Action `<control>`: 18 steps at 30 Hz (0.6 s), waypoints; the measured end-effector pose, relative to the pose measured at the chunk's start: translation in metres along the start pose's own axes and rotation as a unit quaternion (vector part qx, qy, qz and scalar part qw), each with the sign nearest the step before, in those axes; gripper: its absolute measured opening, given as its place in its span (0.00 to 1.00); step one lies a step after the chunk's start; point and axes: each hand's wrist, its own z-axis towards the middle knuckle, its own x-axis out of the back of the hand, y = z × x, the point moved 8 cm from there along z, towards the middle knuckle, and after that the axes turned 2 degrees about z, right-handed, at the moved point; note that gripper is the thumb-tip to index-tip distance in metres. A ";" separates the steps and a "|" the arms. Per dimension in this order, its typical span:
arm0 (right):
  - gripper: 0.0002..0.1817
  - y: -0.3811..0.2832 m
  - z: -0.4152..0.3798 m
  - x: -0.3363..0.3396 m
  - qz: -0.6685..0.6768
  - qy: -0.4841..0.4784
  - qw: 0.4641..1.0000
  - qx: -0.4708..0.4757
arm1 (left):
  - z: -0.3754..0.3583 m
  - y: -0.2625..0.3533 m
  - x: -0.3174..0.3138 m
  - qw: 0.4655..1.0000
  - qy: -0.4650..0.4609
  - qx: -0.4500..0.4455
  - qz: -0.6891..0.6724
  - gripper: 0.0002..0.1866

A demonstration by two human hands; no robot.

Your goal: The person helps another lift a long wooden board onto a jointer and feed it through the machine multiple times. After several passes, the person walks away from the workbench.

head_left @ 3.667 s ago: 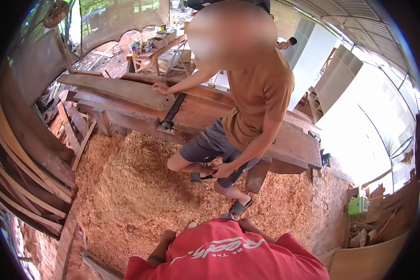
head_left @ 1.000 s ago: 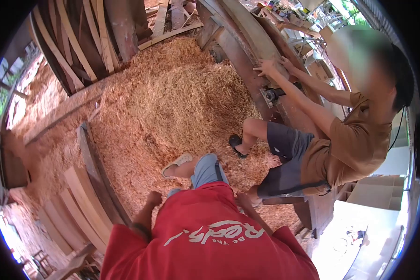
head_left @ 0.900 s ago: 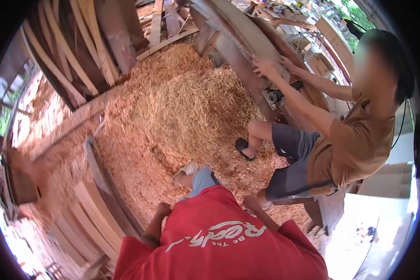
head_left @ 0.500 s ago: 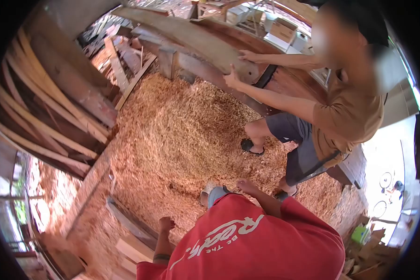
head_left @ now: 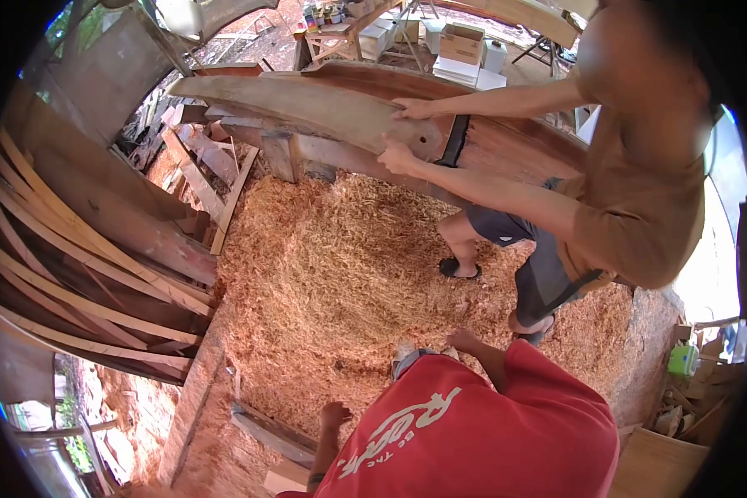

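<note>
Above the shavings on the left hangs my left hand [head_left: 335, 414], empty, its fingers loosely apart. My right hand [head_left: 462, 339] is beside the front of my red shirt, with nothing in it and its fingers loosely extended. Wood shavings [head_left: 332, 274] cover the ground in front of me. A co-worker in a brown shirt [head_left: 639, 216] leans over a long pale board [head_left: 307, 106], both hands on its right end, near a round hole. The board lies along a reddish wooden hull [head_left: 506, 158], beside a black strip [head_left: 456, 141].
Curved wooden strips [head_left: 91, 266] are stacked at the left. A beam [head_left: 274, 436] lies close to my left hand. Scrap planks [head_left: 195, 170] stand behind the shavings. Cardboard box [head_left: 461, 43] and white containers are at the back. A green object [head_left: 683, 360] sits among scraps at right.
The view has shifted, so the hull and board appear more level and further left. The co-worker's hands stay on the board's end. My hands remain empty.
</note>
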 end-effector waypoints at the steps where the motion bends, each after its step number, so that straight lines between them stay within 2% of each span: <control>1: 0.21 0.001 -0.006 0.012 0.129 0.011 0.989 -0.069 | -0.004 0.003 -0.004 0.999 -0.001 0.039 -0.015 0.07; 3: 0.20 0.009 -0.006 0.007 0.297 0.035 0.939 -0.171 | -0.015 0.001 -0.006 0.984 0.007 0.130 -0.126 0.07; 5: 0.19 0.020 0.002 -0.017 0.374 0.065 0.894 -0.237 | -0.027 -0.001 -0.009 0.938 0.022 0.224 -0.263 0.06; 6: 0.18 0.012 0.002 -0.008 0.376 0.064 0.896 -0.227 | -0.031 0.001 -0.008 0.914 0.027 0.258 -0.311 0.06; 8: 0.17 -0.010 0.001 0.008 0.383 0.064 0.899 -0.204 | -0.036 -0.001 -0.007 0.909 0.005 0.285 -0.304 0.06; 9: 0.17 -0.010 0.008 -0.008 0.457 0.029 0.864 -0.207 | -0.035 0.001 -0.002 0.925 -0.015 0.278 -0.259 0.06; 10: 0.15 -0.014 0.006 0.004 0.405 0.037 0.890 -0.207 | -0.021 0.011 0.011 0.980 -0.031 0.181 -0.069 0.06; 11: 0.14 -0.018 0.007 0.012 0.419 0.044 0.880 -0.219 | -0.014 0.021 0.018 0.987 -0.045 0.082 0.128 0.06; 12: 0.13 -0.025 0.004 0.012 0.435 0.047 0.868 -0.234 | -0.014 0.029 0.016 0.945 -0.061 -0.017 0.320 0.06; 13: 0.13 -0.024 0.007 0.005 0.422 0.072 0.879 -0.211 | -0.017 0.026 0.029 0.988 -0.018 0.063 0.142 0.06; 14: 0.13 -0.022 0.010 -0.002 0.408 0.095 0.888 -0.187 | -0.021 0.020 0.038 0.989 0.026 0.142 -0.042 0.07; 15: 0.13 -0.018 0.014 -0.012 0.396 0.120 0.896 -0.162 | -0.026 0.028 0.051 0.949 0.071 0.213 -0.222 0.08; 16: 0.13 -0.022 0.017 -0.026 0.286 0.095 0.948 -0.102 | -0.028 0.027 0.056 0.872 0.114 0.271 -0.391 0.09; 18: 0.14 -0.032 0.021 -0.043 0.049 0.053 0.997 0.014 | -0.018 0.023 0.074 0.882 0.158 0.254 -0.364 0.11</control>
